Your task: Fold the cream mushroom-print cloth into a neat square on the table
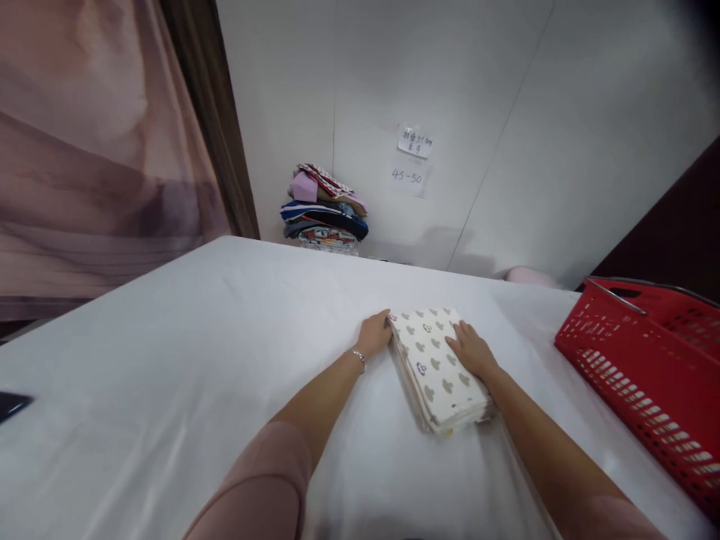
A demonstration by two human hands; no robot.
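Observation:
A thick folded cloth (430, 360), cream with grey-brown mouse-head shapes, lies at a slant on the white-covered table (236, 360). Its layers show along the left and near edges. At its far left corner is my left hand (376, 334), a bracelet on the wrist, with the fingers closed on the corner; the fingertips are partly hidden. My right hand (472, 349) rests on the cloth's right edge, fingers stretched out and slightly apart on top.
A red plastic basket (635, 360) with a metal handle stands at the right. Folded clothes (325, 206) are stacked beyond the far edge, against the wall. Handwritten paper notes (410, 161) hang there. A dark flat object (12, 405) lies at the left, and a pink curtain (95, 150) hangs behind.

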